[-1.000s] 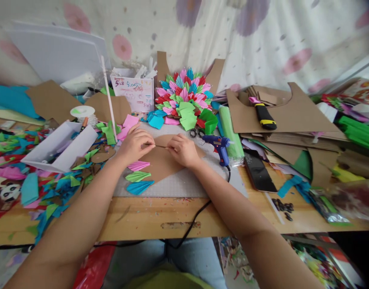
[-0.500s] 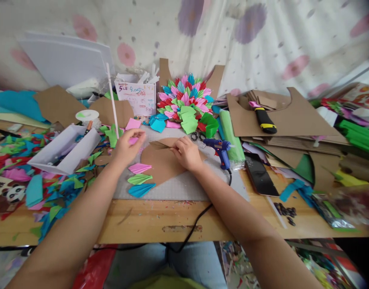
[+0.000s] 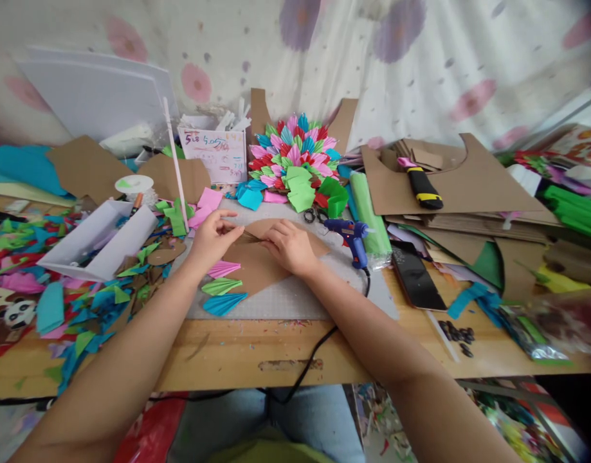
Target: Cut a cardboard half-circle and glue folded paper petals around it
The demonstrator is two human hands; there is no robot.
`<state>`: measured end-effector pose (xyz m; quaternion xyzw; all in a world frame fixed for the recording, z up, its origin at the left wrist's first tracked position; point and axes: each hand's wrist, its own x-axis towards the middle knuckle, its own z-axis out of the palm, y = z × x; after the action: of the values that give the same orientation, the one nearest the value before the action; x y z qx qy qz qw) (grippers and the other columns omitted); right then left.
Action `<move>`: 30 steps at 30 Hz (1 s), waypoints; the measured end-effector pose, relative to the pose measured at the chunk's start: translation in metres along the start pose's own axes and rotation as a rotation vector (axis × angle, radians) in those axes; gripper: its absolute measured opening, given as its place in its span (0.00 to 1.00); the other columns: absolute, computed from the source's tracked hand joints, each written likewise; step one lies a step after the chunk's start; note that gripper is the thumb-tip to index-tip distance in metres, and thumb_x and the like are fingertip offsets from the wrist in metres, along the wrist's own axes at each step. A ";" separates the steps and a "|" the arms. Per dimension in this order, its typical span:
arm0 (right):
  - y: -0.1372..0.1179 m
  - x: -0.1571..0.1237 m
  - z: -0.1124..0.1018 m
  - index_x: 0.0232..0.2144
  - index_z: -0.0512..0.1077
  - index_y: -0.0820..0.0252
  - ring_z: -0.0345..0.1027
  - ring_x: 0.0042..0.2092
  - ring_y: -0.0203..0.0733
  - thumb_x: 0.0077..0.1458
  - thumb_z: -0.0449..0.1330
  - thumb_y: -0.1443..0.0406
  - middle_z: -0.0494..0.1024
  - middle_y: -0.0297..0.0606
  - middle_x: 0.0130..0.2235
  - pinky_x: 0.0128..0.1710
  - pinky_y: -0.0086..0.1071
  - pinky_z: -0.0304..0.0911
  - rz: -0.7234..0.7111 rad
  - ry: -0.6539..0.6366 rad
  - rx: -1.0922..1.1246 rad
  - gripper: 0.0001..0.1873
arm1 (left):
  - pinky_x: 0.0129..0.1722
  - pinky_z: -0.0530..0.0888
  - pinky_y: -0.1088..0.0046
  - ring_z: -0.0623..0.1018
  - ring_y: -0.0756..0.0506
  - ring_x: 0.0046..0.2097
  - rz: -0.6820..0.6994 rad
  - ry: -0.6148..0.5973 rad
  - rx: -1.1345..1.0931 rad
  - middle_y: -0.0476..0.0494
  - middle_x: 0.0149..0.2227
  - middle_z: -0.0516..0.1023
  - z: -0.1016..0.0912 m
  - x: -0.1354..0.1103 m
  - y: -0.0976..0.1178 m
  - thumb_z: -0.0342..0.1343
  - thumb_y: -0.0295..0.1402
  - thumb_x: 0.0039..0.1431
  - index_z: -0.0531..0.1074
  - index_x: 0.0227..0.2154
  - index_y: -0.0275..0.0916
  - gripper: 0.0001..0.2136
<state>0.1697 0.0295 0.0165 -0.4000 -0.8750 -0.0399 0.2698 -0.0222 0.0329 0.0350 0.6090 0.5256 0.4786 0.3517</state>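
Over a rounded brown cardboard piece, my right hand pinches a brown pleated paper leaf. The fingertips of my left hand are closed on the leaf's other end. Much of the leaf is hidden by the fingers. Just below my left hand lie three pleated paper leaves in a column: pink, green and blue. The cardboard rests on a grey cutting mat. A blue glue gun stands to the right of my right hand.
Behind is a cardboard form covered with colourful pleated leaves. At left are a white box, a thin white stick and paper scraps. A phone, cardboard stack and cutter lie right. The glue gun's cord crosses the table's front edge.
My left hand has moved right and down to the brown leaf and now pinches its end. My right hand has shifted slightly left with the leaf. The view has tilted slightly.
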 end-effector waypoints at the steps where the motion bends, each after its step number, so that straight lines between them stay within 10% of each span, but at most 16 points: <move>1: -0.001 0.000 0.000 0.34 0.73 0.60 0.61 0.41 0.42 0.61 0.50 0.61 0.74 0.41 0.36 0.37 0.32 0.57 -0.031 -0.009 -0.001 0.13 | 0.27 0.65 0.75 0.69 0.51 0.25 -0.001 0.001 -0.012 0.53 0.23 0.70 0.000 0.000 -0.001 0.59 0.36 0.43 0.67 0.38 0.38 0.17; 8: -0.008 0.000 -0.001 0.34 0.73 0.59 0.60 0.39 0.40 0.62 0.48 0.59 0.73 0.39 0.34 0.34 0.31 0.55 -0.129 -0.032 -0.018 0.16 | 0.28 0.64 0.75 0.69 0.52 0.26 -0.019 0.025 -0.043 0.55 0.21 0.68 0.002 0.000 0.001 0.59 0.32 0.43 0.68 0.35 0.37 0.14; 16: 0.000 -0.002 0.003 0.30 0.73 0.59 0.61 0.38 0.41 0.59 0.52 0.59 0.74 0.39 0.32 0.34 0.32 0.54 0.161 0.082 -0.063 0.13 | 0.23 0.69 0.77 0.72 0.52 0.24 -0.181 0.008 -0.219 0.53 0.24 0.70 0.003 -0.002 0.008 0.60 0.32 0.42 0.66 0.37 0.37 0.17; 30: -0.004 -0.001 0.001 0.29 0.71 0.58 0.61 0.38 0.41 0.58 0.54 0.61 0.73 0.39 0.32 0.33 0.32 0.52 0.202 0.066 -0.118 0.11 | 0.19 0.72 0.77 0.72 0.52 0.23 -0.282 -0.007 -0.305 0.57 0.21 0.67 0.007 -0.003 0.010 0.57 0.25 0.39 0.64 0.36 0.38 0.17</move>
<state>0.1671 0.0268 0.0162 -0.5000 -0.8169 -0.0772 0.2770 -0.0123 0.0289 0.0412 0.4708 0.5259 0.4967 0.5050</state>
